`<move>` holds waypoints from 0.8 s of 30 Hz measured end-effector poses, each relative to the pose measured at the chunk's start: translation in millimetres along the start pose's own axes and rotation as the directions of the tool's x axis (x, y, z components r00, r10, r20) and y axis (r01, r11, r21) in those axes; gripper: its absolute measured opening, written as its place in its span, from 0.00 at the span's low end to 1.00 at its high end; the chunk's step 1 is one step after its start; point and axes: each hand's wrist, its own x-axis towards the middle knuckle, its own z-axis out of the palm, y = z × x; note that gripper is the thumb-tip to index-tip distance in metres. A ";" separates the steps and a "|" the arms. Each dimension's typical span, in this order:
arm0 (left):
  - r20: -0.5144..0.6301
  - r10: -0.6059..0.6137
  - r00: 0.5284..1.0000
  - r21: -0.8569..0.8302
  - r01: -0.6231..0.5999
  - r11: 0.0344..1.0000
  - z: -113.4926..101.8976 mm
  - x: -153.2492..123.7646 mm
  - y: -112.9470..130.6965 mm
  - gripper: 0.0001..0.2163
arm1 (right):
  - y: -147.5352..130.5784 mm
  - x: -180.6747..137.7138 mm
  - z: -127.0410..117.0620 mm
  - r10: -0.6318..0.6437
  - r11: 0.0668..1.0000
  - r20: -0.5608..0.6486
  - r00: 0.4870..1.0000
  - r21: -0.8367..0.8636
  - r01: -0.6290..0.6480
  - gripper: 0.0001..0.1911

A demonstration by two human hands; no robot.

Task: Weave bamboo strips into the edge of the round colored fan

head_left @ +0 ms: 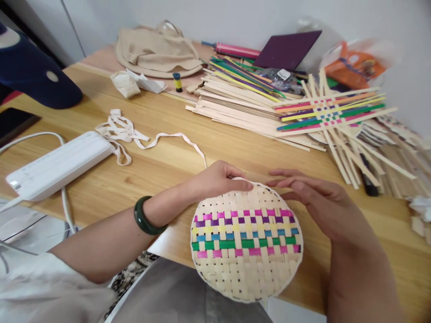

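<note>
A round woven bamboo disc (247, 264) with pink, purple, yellow, blue and green strips tilts over the table's front edge. White edging runs around its rim. My left hand (222, 179), with a dark green bangle (148, 216) on its wrist, grips the disc's top edge, thumb on the front face. My right hand (313, 202) is beside the disc's upper right rim, fingers stretched out and slightly apart. Whether its fingertips touch the rim I cannot tell. A cream ribbon (178, 134) trails from behind my left hand to a loose heap on the table.
A white power strip (63, 163) with cables lies at left, near a dark phone (15, 123). Bamboo strips (232, 110), a loose colored weave (328, 112) and a black marker (368, 179) cover the right. At the back are a thread spool (177, 82) and beige cloth bag (155, 51).
</note>
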 end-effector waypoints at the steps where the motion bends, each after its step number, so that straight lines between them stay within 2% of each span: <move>1: -0.003 -0.006 1.000 -0.006 0.006 1.000 0.4 0.3 0.1 0.15 | -1.2 -1.2 2.1 0.018 0.997 0.073 0.997 -0.077 -0.012 0.09; 3: -0.004 -0.010 1.000 -0.025 0.010 1.000 1.3 0.4 1.0 0.15 | -1.6 -2.6 5.7 0.100 0.981 0.130 0.987 -0.181 -0.075 0.10; 6: -0.007 0.003 1.000 -0.075 -0.004 0.997 3.0 -0.3 2.5 0.15 | -0.3 -3.2 8.9 0.198 0.964 0.093 0.976 -0.199 -0.176 0.12; 9: -0.009 0.012 1.000 -0.104 -0.012 0.995 3.5 -0.3 3.0 0.17 | -0.1 -3.6 10.1 0.218 0.959 0.046 0.975 -0.195 -0.205 0.12; 12: -0.022 0.008 1.000 -0.061 -0.009 0.998 3.0 0.6 2.5 0.16 | -0.6 -3.6 10.9 0.199 0.963 0.053 0.978 -0.194 -0.186 0.11; 14: -0.044 0.001 0.999 -0.039 -0.003 0.999 2.6 1.3 2.0 0.15 | 0.3 -2.6 10.7 0.126 0.981 0.020 0.992 -0.152 -0.121 0.10; 17: -0.048 -0.009 0.999 -0.041 0.007 0.999 2.7 1.6 1.0 0.14 | 4.3 0.7 7.3 0.039 0.998 -0.204 0.978 -0.035 -0.047 0.11; 19: -0.038 -0.010 0.999 -0.047 0.008 0.999 3.0 1.3 0.3 0.14 | 7.9 3.5 3.7 0.062 0.998 -0.317 0.946 0.010 -0.062 0.13; 22: -0.026 -0.005 1.000 -0.043 0.004 0.999 3.1 0.8 -0.7 0.15 | 14.0 6.9 -0.5 0.105 0.994 -0.303 0.947 0.002 -0.109 0.11; 24: -0.026 -0.007 1.000 -0.034 0.006 0.999 2.8 0.5 -1.2 0.16 | 18.2 8.3 -2.1 0.080 0.994 -0.279 0.957 -0.046 -0.096 0.11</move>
